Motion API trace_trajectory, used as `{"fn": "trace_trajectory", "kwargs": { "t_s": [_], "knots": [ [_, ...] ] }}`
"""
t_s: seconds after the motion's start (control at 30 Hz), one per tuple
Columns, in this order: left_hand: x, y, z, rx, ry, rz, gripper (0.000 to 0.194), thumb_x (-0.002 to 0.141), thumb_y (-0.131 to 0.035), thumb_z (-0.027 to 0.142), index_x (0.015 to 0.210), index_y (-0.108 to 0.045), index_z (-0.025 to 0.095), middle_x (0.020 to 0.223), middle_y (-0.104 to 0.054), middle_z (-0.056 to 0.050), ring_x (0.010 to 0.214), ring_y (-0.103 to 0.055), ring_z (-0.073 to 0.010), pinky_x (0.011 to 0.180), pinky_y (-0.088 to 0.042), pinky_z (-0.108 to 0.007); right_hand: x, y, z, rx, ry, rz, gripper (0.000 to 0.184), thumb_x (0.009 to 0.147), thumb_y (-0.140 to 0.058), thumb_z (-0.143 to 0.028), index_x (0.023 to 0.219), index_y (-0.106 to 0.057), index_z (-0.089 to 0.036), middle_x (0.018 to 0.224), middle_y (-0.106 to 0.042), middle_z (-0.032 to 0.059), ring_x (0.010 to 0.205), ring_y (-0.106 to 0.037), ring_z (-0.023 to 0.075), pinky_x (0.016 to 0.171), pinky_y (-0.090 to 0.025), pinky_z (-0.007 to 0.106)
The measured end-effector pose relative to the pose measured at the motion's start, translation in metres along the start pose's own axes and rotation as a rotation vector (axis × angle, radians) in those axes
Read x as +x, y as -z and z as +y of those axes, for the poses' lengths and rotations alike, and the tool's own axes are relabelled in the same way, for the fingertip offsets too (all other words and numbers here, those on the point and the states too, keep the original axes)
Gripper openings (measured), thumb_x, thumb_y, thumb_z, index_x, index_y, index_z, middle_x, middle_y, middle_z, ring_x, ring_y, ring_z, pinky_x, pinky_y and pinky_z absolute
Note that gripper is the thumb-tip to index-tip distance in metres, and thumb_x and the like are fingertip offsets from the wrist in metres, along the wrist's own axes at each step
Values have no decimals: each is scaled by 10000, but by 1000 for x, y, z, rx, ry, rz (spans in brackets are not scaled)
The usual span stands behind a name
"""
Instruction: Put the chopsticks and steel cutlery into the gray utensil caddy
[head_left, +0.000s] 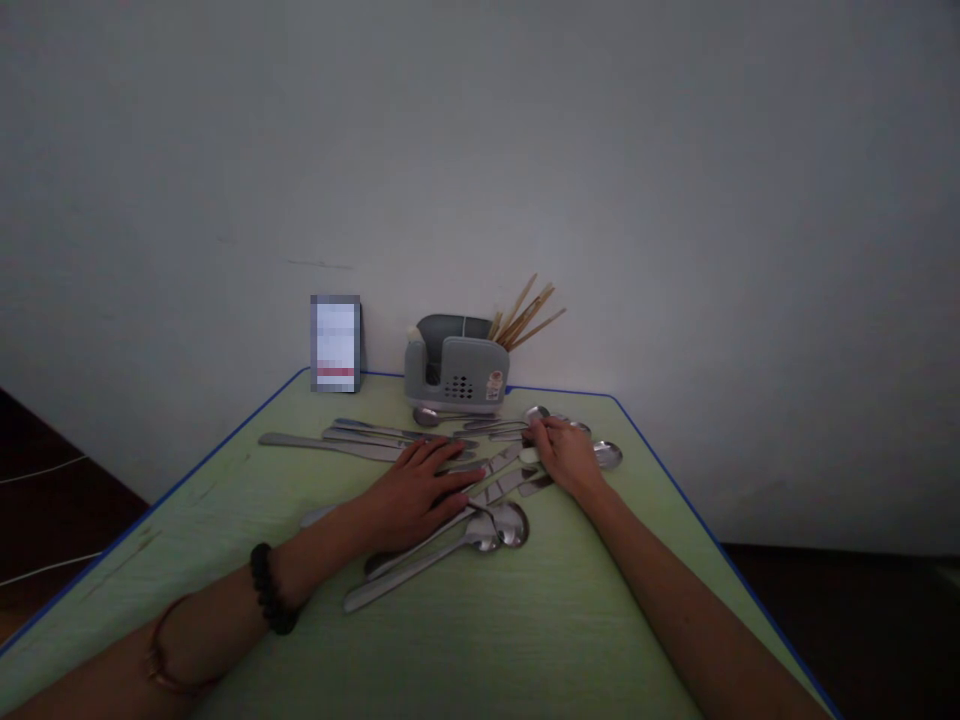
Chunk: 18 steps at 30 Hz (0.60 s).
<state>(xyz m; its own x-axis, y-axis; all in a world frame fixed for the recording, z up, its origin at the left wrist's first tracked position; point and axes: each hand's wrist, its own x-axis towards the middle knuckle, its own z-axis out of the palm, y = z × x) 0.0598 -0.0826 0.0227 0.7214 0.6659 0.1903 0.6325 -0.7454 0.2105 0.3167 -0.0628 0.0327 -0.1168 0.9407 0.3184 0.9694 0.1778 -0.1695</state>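
My left hand point(416, 495) lies palm down across a spread of metal cutlery, its fingers stretched out and slightly apart. Under and around it are several table knives point(289, 440), and two spoons point(513, 525) overlap just in front of its fingertips. My right hand point(568, 458) is curled over the right end of the pile with its fingers bent inward; what they close on is hidden. A spoon bowl point(608, 455) shows to the right of that hand, and another spoon bowl point(537, 412) appears just behind it.
A grey cutlery caddy point(472, 372) stands against the wall, with wooden chopsticks point(531, 318) leaning out of its right side. To its left a blurred, lit screen point(335, 345) is propped upright. The green table point(495, 640) has a blue edge.
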Motion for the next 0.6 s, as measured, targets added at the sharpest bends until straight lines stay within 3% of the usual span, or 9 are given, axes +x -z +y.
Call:
{"fn": "trace_trajectory", "kwargs": {
  "t_s": [0.13,0.23,0.37,0.47,0.6],
  "knots": [
    [0,2,1,-3,-17,12,404,930,-336,478,1312,-448,409,1378,-426,-17,1265,-366,-247,1057,-267,-472,-1,1,-1,-1,12,-10,467,971,-267,-287,929,-724,-203,1026,-705,40,883,-652,152,832,-453,245],
    [-1,1,2,35,27,22,473,923,-332,500,1380,-349,379,1389,-413,-47,1268,-367,-259,1056,-252,-498,-2,2,-4,24,38,11,437,973,-264,-303,1042,-680,-189,1104,-674,50,960,-630,152,858,-452,251],
    [-3,-6,3,109,127,95,638,903,-327,551,1454,-193,258,1485,-279,-107,1368,-215,-297,1097,-141,-536,-3,2,-8,6,72,-26,411,970,-272,-345,1160,-610,-208,1253,-597,42,1086,-581,176,872,-465,295],
    [-4,-11,2,143,171,133,675,898,-308,575,1454,-202,206,1525,-177,-118,1406,-84,-299,1114,-93,-528,-4,1,-9,-36,74,-79,417,968,-272,-378,1129,-628,-234,1274,-585,31,1077,-591,196,844,-481,326],
    [-4,-16,-1,137,225,130,711,889,-285,607,1448,-223,172,1533,-127,-138,1409,-51,-299,1113,-122,-514,-4,1,-9,-49,65,-87,415,966,-280,-383,1101,-645,-240,1256,-599,39,1033,-616,198,816,-484,319]
  ]
}}
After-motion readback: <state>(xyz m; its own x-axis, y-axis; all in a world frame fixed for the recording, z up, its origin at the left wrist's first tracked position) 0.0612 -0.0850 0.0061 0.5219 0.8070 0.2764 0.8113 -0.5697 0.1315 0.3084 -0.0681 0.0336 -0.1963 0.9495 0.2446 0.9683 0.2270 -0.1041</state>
